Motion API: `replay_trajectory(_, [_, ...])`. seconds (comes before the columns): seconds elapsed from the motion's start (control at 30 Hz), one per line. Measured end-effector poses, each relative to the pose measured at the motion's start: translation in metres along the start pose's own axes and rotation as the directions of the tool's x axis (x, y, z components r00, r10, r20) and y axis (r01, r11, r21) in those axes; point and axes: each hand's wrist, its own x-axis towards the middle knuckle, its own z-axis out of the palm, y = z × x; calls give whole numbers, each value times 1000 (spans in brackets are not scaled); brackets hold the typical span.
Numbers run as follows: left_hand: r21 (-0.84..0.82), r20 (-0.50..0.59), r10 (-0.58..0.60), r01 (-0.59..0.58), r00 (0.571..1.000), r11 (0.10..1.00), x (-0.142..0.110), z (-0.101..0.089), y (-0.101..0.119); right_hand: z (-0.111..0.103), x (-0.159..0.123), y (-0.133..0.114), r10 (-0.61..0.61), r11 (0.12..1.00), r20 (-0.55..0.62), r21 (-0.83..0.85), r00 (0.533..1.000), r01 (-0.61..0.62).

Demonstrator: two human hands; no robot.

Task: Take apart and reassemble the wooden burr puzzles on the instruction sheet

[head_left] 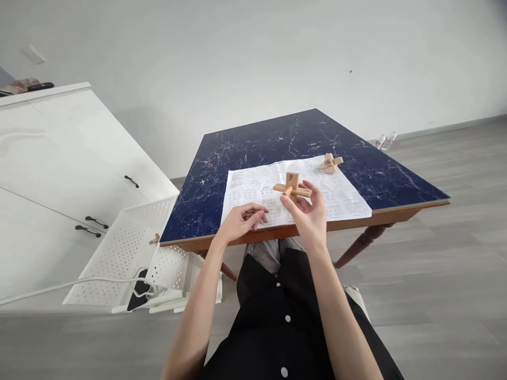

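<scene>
My right hand (311, 211) grips a wooden interlocking puzzle (292, 182) between thumb and fingers, above a printed sheet. Its crossed wooden bars carry dark handwritten marks; one upright face looks like a 3. Just to the left, at the table's front edge, my left hand (244, 217) rests over the paper sheet (253, 184), fingers loosely bent and apart, holding nothing. The sheet is creased and covered in small diagrams and text too fine to read. At its far right corner sits another wooden puzzle (330, 163), a cross-shaped block also marked in ink.
The dark blue marbled table (253, 148) has a wooden edge. Left of it stand a white perforated basket (111, 253) with a small wooden piece (154, 239) nearby, a white cable (79, 282) and a white cabinet (59, 179). Glass bottles (386, 140) are on the floor behind.
</scene>
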Motion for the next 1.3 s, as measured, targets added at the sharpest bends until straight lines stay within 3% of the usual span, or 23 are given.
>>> replay_trajectory(0.13, [-25,2,2,-2,1000,1000,0,-2,-4,-34,27,-7,-102,948,-109,-311,989,64])
replay_trajectory(0.27, [-37,1,-8,8,1000,999,0,-3,-6,-72,63,-11,-251,763,-238,-646,938,40])
replay_trajectory(0.37, [-46,0,-11,11,1000,999,-1,-3,-7,-95,87,-8,-318,660,-255,-751,913,20])
replay_trajectory(0.5, [-61,-4,-12,12,1000,998,-3,-5,-9,-111,103,1,-340,623,-296,-782,893,-23])
replay_trajectory(0.63, [-72,-12,-10,9,1000,997,-4,-8,-11,-114,104,8,-311,612,-288,-790,906,-41])
replay_trajectory(0.87, [-71,-25,-8,6,1000,997,-5,-9,-9,-120,87,9,-350,595,-195,-801,916,57])
replay_trajectory(1.03, [-82,-54,-28,23,998,996,-5,-10,-6,-112,58,2,-569,566,-145,-783,809,258])
replay_trajectory(1.1, [-90,-68,-36,30,997,996,-6,-11,-6,-101,46,-2,-602,576,-121,-750,790,324])
replay_trajectory(1.23, [-99,-92,-37,28,995,995,-6,-11,-8,-78,33,-6,-388,667,41,-677,921,311])
replay_trajectory(1.3, [-90,-101,-39,30,994,995,-6,-11,-9,-70,34,-5,-254,707,137,-650,957,281])
